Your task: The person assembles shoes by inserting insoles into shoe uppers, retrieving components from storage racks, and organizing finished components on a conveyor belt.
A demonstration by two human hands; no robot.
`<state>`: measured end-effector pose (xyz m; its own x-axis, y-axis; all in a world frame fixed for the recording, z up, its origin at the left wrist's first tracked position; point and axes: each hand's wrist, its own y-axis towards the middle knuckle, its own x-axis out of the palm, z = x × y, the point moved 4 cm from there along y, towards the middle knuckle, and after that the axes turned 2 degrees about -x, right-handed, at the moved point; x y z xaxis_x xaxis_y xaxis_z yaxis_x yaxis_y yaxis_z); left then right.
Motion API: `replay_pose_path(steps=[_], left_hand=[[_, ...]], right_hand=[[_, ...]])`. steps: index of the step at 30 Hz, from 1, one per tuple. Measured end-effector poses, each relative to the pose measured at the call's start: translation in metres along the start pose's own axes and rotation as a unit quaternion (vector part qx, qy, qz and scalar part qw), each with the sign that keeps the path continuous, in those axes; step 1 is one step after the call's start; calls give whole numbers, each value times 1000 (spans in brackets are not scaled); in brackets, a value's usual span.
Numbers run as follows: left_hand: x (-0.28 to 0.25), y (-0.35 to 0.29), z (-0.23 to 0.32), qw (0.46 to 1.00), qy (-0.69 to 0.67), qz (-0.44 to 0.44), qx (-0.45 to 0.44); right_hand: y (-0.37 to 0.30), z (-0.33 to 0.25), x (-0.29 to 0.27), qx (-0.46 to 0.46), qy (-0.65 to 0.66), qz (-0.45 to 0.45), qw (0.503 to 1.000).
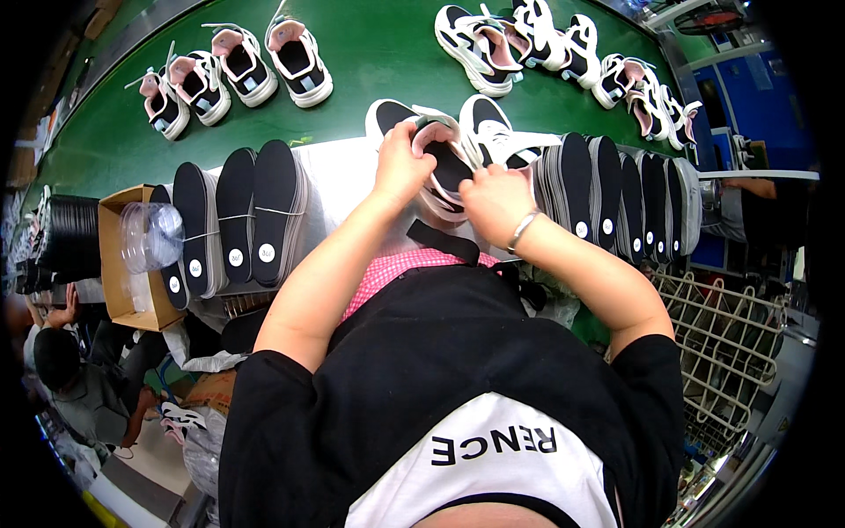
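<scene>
A black-and-white sneaker with a pink lining is between my hands at the table's near edge, its opening toward me. My left hand is closed on the upper edge of the opening, thumb near the lining. At the sneaker's right side, my right hand has its fingers curled against the rim; its fingertips are partly hidden. Another sneaker lies just beyond, close against the first. Below the held sneaker, a black flat strip lies over the table edge.
Bundled black insoles stand left, with more insoles right. Sneakers and further sneakers sit across the green table. A cardboard box holds a clear plastic container. A wire rack is at right; a person sits lower left.
</scene>
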<state>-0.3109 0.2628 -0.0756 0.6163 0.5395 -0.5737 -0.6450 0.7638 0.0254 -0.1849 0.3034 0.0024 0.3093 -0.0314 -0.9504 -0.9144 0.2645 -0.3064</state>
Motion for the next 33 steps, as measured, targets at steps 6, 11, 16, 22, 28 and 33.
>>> replay_pose_path(steps=[6, 11, 16, 22, 28, 33], left_hand=[[3, -5, -5, 990, -128, -36, -37], [1, -9, -3, 987, -147, -42, -46], [-1, -9, 6, 969, -231, -48, -80], [4, -10, 4, 966, -248, -42, -66], [6, -9, 1, 978, -209, -6, -28], [2, -10, 6, 982, -182, -26, -50]], right_hand=[[39, -6, 31, -72, 53, 39, 995], [51, -5, 37, -45, 98, -77, 991], [70, 2, 48, -6, 144, -121, 982], [74, -6, 50, -148, 1, -319, 936], [67, -3, 39, -54, -36, -205, 977], [57, 2, 31, -62, 27, -243, 968]])
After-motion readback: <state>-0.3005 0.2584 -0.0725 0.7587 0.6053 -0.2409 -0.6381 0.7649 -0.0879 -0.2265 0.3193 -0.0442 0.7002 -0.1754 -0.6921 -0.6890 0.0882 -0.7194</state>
